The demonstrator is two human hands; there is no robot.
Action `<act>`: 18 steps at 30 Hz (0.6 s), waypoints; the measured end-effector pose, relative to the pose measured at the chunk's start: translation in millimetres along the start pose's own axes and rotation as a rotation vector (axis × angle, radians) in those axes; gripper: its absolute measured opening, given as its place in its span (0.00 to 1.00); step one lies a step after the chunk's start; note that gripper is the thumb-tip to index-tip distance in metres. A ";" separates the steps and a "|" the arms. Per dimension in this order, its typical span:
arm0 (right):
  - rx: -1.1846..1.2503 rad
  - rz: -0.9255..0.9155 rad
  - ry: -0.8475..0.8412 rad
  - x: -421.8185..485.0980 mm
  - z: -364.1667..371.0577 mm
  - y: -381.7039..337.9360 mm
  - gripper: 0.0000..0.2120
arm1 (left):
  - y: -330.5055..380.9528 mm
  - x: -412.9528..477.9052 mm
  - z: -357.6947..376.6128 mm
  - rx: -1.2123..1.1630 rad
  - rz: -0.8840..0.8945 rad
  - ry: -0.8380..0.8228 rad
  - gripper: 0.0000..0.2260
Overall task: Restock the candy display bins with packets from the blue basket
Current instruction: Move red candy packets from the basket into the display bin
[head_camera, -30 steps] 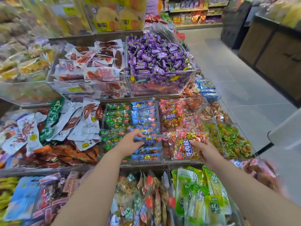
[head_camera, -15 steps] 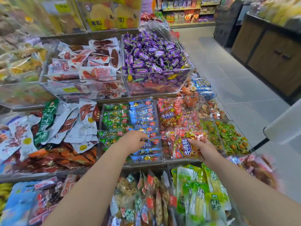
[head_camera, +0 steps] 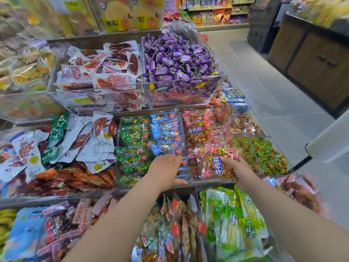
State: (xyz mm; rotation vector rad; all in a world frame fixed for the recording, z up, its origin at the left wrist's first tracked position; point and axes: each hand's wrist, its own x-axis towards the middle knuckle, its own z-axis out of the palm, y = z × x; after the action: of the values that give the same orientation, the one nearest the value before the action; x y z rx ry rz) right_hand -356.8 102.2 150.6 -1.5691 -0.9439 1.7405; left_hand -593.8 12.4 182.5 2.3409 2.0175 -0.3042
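Red packet (head_camera: 217,167) is held at its right edge by the right hand (head_camera: 239,170), thumb on top, low over the front of the clear display bins (head_camera: 128,187). In the next compartment to the left, blue packets (head_camera: 166,133) are pressed by the left hand (head_camera: 166,167) — fingers laid fairly straight.

Tiered display shelf (head_camera: 79,41) holds clear plastic bins (head_camera: 222,76), each filled with snack packets (head_camera: 166,129).

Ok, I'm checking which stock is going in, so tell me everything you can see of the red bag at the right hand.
The red bag is clear crinkly plastic printed red, with a blue banner of white characters, packed with small gold and red wrapped pieces. It lies tilted at the front of a clear bin, on similar bags. The right hand holds its right edge.
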 end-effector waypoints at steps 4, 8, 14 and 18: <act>0.002 0.001 0.001 -3.0 1.1 -1.0 0.50 | -3.8 4.9 4.7 -0.075 -0.035 -0.033 0.28; 0.002 0.001 -0.012 -10.2 1.3 -3.5 0.50 | -12.8 10.5 1.0 -0.177 -0.028 -0.139 0.33; 0.105 0.014 -0.089 -19.4 -7.4 -16.0 0.43 | -0.2 13.5 -16.6 -0.853 -0.229 0.228 0.25; 0.250 -0.011 -0.246 -26.4 -13.5 -30.0 0.23 | 42.0 34.8 -38.2 -1.511 -0.357 0.101 0.14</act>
State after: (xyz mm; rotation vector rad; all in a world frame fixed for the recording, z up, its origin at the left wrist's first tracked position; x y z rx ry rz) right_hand -341.0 98.9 189.7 -1.2101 -0.8084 1.9899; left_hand -543.0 45.8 209.8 1.0348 1.5894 0.9859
